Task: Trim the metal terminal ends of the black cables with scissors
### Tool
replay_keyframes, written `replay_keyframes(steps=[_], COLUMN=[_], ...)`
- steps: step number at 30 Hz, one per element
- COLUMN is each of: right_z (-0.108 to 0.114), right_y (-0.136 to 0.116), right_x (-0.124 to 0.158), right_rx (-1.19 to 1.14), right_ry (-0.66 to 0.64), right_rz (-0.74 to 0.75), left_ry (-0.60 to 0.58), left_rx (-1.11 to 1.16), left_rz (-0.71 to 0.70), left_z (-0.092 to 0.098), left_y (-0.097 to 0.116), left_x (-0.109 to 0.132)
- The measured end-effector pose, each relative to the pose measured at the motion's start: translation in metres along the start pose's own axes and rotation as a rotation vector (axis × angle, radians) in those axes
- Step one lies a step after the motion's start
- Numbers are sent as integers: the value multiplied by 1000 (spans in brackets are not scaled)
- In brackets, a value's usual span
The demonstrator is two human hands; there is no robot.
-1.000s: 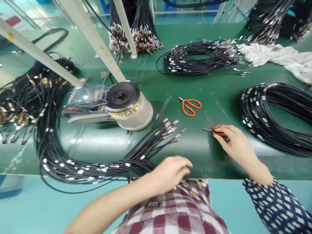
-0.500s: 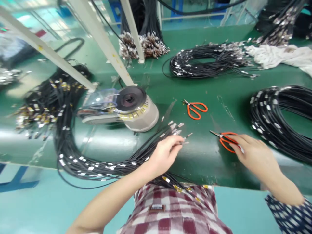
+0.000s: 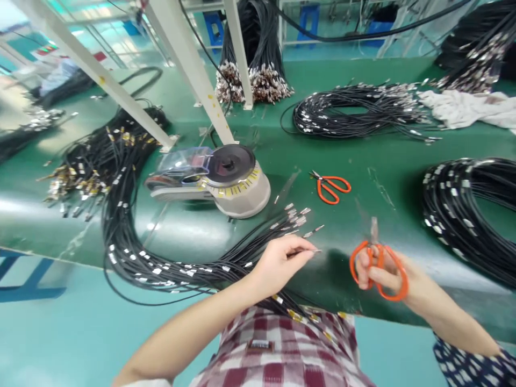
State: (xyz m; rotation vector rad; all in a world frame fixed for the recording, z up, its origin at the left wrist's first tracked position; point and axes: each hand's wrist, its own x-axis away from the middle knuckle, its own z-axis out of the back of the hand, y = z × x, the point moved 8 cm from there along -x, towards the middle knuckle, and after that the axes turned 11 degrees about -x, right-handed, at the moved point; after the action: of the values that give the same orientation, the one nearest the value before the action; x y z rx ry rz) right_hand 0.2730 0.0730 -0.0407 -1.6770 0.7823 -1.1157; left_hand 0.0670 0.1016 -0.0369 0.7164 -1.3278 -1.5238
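Note:
My left hand [image 3: 282, 264] pinches the thin end of one black cable, its tip poking out past the thumb and forefinger. Under and beside that hand lies a curved bundle of black cables [image 3: 173, 271] with white labels, their silvery ends [image 3: 297, 215] fanned out just beyond the fingers. My right hand [image 3: 382, 271] has its fingers through the loops of orange-handled scissors [image 3: 374, 236], lifted off the table with the blades pointing away from me. A second pair of orange-handled scissors [image 3: 332, 188] lies on the green table [image 3: 274, 153].
A tape dispenser [image 3: 242, 196] with a black reel stands left of centre, behind the bundle. Cable coils [image 3: 447, 199] lie at the right and another coil [image 3: 322, 115] farther back, near a white cloth [image 3: 463, 107]. Pale metal posts [image 3: 193, 70] rise at the left.
My right hand has taken up the scissors from the table and turned their blades away from me. My left hand now pinches a single cable end, slightly nearer to me.

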Motion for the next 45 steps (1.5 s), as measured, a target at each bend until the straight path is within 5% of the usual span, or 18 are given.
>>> replay_keyframes(steps=[3,10,20,34,45], right_z=[-13,-26,-48,-62,-61], right_y=[-3,-45,-75,-77,-74], right_x=[-2,-6,-8,-8,-15], right_rx=[104,862,1241,1397,1324], right_ry=[-19,-18,-161,-364,-301], right_rz=[-79,107,441,516,299], left_ry=[-67,-105,-89,-84,-60], left_rx=[99,135,29,-193,-175], left_rz=[100,154,114,30,-5], left_z=[-1,3,3,2,4], left_y=[-3,2,9,11,14], left_x=[0,2,8,17,18])
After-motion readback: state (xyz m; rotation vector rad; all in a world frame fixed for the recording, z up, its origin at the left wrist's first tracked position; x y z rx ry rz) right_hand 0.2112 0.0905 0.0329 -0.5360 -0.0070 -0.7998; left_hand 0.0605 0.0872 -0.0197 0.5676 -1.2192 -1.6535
